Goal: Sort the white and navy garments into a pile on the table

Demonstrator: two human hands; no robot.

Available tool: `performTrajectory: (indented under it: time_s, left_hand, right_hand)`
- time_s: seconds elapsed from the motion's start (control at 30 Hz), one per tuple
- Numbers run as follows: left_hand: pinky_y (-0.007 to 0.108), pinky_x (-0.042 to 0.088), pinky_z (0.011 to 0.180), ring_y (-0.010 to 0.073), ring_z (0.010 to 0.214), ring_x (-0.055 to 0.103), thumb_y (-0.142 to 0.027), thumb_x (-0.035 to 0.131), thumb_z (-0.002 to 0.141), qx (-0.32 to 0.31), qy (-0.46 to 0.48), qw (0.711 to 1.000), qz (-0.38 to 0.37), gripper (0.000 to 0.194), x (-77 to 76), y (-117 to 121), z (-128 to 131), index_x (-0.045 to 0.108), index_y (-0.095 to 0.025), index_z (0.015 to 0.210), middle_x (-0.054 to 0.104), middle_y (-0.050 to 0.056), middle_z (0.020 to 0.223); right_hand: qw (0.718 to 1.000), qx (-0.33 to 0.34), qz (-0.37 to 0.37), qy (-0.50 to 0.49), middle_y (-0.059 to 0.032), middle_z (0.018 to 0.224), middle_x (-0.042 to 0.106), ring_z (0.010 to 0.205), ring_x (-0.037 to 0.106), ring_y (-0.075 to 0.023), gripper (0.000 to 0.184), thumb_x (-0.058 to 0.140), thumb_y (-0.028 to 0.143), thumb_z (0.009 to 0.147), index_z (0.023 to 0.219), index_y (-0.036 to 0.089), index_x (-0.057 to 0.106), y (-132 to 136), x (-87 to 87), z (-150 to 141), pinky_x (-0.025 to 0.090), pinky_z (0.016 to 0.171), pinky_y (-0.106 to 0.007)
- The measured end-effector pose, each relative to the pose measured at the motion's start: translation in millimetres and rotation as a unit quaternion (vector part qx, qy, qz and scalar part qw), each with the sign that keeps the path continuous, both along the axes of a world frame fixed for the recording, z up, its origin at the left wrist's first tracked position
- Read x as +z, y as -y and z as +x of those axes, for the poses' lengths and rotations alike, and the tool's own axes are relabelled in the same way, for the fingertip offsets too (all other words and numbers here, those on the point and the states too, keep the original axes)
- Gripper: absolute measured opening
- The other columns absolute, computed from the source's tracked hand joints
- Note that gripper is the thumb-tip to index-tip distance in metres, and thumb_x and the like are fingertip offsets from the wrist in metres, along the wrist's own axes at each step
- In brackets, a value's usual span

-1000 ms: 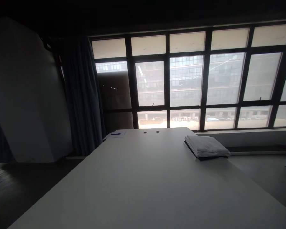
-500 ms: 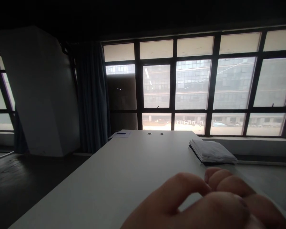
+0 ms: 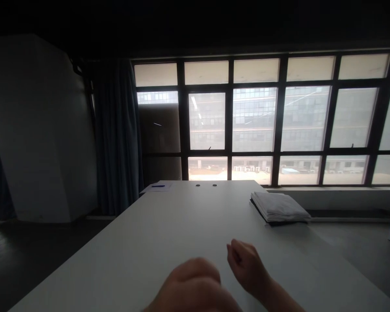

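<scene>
- Left hand (image 3: 191,284): too blurred to tell its state.
- Right hand (image 3: 245,264): fingers loosely curled, gripping nothing, over the table (image 3: 117,260).
- Folded towel (image 3: 277,207): near right table edge (seemingly set aside).

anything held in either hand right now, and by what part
Nothing is held: the left hand and right hand both look empty over the white table.

The folded cloth (image 3: 278,207) is white, the tabletop (image 3: 123,247) pale grey, the curtain (image 3: 117,138) dark blue-grey, the pen (image 3: 158,186) blue
</scene>
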State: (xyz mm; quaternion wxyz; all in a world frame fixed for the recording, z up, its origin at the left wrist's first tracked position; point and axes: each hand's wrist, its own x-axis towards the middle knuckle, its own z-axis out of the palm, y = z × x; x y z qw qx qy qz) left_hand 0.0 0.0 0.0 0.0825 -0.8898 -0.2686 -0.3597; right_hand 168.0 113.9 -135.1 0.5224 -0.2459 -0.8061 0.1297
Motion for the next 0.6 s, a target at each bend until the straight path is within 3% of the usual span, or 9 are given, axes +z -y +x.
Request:
performTrajectory:
  time_s: [0.07, 0.13, 0.2, 0.33, 0.47, 0.6]
  left_hand:
    - [0.036, 0.053, 0.078, 0.0191, 0.082, 0.062, -0.027, 0.053, 0.095, -0.021, -0.028, 0.999, -0.039, 0.020, -19.5, -26.3, -1.0, 0.064, -0.028, 0.112, 0.068, 0.003, 0.087]
    - [0.039, 0.050, 0.085, 0.0212, 0.087, 0.061, -0.021, 0.053, 0.090, 0.060, -0.071, 0.987, -0.130, 0.026, -50.6, -60.4, -3.2, 0.061, -0.022, 0.114, 0.068, 0.007, 0.093]
    - [0.039, 0.046, 0.097, 0.0216, 0.099, 0.061, -0.021, 0.051, 0.090, 0.173, -0.112, 0.948, -0.244, 0.024, -88.9, -97.6, -10.4, 0.064, -0.024, 0.109, 0.068, 0.005, 0.102]
    - [0.037, 0.047, 0.102, 0.0224, 0.112, 0.062, -0.020, 0.045, 0.091, 0.257, -0.122, 0.906, -0.314, 0.036, -159.8, -156.5, -34.5, 0.063, -0.020, 0.122, 0.065, 0.009, 0.123]
    - [0.038, 0.043, 0.110, 0.0252, 0.124, 0.058, -0.028, 0.051, 0.089, 0.289, -0.155, 0.874, -0.359, 0.044, -203.0, -179.4, -45.8, 0.061, -0.018, 0.131, 0.061, 0.011, 0.136]
    - [0.046, 0.025, 0.124, 0.0286, 0.148, 0.033, -0.039, 0.047, 0.095, 0.294, -0.189, 0.857, -0.378, 0.057, -220.8, -173.0, -48.2, 0.049, -0.018, 0.148, 0.039, 0.011, 0.158]
  right_hand:
    - [0.993, -0.010, -0.102, 0.052, 0.0044, 0.064, 0.044, 0.056, 0.039, -0.0087, 0.015, 0.047, 0.012, 0.088, 0.077, 0.019, 0.039, -19.2, -34.0, -4.9, 0.027, 0.056, -0.022]
    - [0.980, -0.029, -0.176, 0.089, 0.0020, 0.071, 0.053, 0.065, 0.048, -0.0118, 0.005, 0.048, 0.014, 0.084, 0.085, 0.019, 0.047, -36.7, -63.9, -10.2, 0.034, 0.063, -0.022]
    - [0.972, -0.036, -0.210, 0.097, -0.0028, 0.086, 0.060, 0.081, 0.055, -0.0160, 0.012, 0.049, 0.016, 0.082, 0.093, 0.018, 0.053, -51.3, -89.2, -17.7, 0.040, 0.076, -0.025]
    - [0.957, -0.063, -0.275, 0.063, -0.0098, 0.104, 0.062, 0.101, 0.058, -0.0216, 0.025, 0.051, 0.015, 0.077, 0.100, 0.015, 0.059, -67.1, -126.0, -40.8, 0.044, 0.093, -0.030]
    - [0.953, -0.103, -0.281, 0.044, -0.0120, 0.105, 0.060, 0.102, 0.057, -0.0237, 0.028, 0.048, 0.012, 0.075, 0.101, 0.014, 0.058, -68.0, -145.3, -58.4, 0.043, 0.096, -0.032]
    - [0.956, -0.106, -0.273, 0.032, -0.0101, 0.103, 0.059, 0.100, 0.057, -0.0223, 0.023, 0.046, 0.014, 0.077, 0.096, 0.016, 0.058, -67.9, -153.2, -58.3, 0.043, 0.093, -0.030]
